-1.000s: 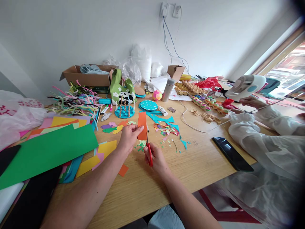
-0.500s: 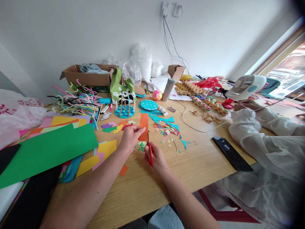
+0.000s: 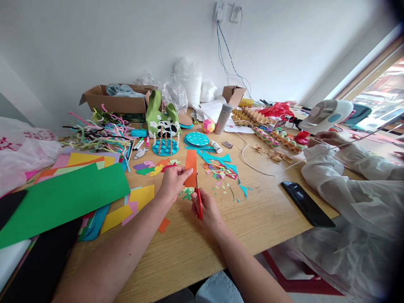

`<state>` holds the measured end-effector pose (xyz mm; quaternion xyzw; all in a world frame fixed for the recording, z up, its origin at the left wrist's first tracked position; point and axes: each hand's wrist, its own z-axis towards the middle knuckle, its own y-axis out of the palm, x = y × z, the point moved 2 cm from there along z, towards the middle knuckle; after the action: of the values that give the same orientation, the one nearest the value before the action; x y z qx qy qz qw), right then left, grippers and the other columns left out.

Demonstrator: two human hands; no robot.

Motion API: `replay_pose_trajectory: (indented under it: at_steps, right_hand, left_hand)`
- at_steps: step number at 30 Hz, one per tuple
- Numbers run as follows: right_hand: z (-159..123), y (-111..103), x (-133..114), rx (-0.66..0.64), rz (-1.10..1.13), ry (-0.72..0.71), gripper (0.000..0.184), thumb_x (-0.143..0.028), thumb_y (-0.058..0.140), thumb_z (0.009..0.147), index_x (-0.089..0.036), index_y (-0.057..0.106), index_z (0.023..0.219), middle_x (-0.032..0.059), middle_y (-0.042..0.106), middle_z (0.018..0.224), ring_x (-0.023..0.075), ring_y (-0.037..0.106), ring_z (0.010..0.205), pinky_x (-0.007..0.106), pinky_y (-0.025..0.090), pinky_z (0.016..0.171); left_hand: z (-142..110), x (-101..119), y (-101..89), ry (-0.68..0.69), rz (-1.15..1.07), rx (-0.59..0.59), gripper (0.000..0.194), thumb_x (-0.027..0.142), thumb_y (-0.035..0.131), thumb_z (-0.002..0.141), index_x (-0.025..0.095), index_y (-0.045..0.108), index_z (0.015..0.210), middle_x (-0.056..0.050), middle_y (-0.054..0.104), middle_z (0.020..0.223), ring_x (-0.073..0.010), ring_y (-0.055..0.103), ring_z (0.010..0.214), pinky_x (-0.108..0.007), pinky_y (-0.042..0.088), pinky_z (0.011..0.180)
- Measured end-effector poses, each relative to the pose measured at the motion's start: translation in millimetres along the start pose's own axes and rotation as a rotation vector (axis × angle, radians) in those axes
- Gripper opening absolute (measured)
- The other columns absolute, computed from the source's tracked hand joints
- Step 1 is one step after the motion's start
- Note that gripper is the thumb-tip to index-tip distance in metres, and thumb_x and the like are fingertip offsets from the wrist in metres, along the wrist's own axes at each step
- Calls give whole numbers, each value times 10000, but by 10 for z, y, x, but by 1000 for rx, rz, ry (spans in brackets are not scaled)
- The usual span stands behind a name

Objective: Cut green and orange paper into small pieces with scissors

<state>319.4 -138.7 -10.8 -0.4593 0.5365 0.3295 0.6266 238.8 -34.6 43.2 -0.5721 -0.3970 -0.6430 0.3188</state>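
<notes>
My left hand (image 3: 173,182) pinches a strip of orange paper (image 3: 190,160) between thumb and fingers, holding it upright above the table. Red-handled scissors (image 3: 199,205) are gripped in my right hand (image 3: 208,208), with their blades along the strip's right edge. Whether the blades are apart is too small to tell. Under the strip lie tiny green paper scraps (image 3: 187,193). Left of my left hand are several coloured fish cut-outs (image 3: 146,169). A small orange piece (image 3: 164,225) rests by my left forearm. More coloured scraps (image 3: 221,171) are spread to the right.
Green sheets (image 3: 69,202) and other coloured sheets are stacked at left. Behind stand a blue stand with twisted posts (image 3: 165,147), a panda bag (image 3: 164,122) and a grey bottle (image 3: 223,119). A phone (image 3: 306,204) lies at right, near another person's sleeves (image 3: 328,168).
My hands, the orange strip and the scissors stay almost in place. The other person's sleeve at right shifts very slightly.
</notes>
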Motion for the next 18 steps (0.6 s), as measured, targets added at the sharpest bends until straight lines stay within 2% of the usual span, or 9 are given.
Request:
replay_pose_trajectory:
  at_steps: [18]
  right_hand:
    - [-4, -11, -8, 7, 24, 5, 493, -679, 425, 840, -211, 439, 687, -27, 523, 502, 100, 459, 420, 204, 344, 425]
  left_hand:
    - [-17, -55, 26, -36, 30, -24, 267, 420, 723, 625, 166, 646, 599, 2, 583, 548, -165, 556, 594, -266, 398, 541]
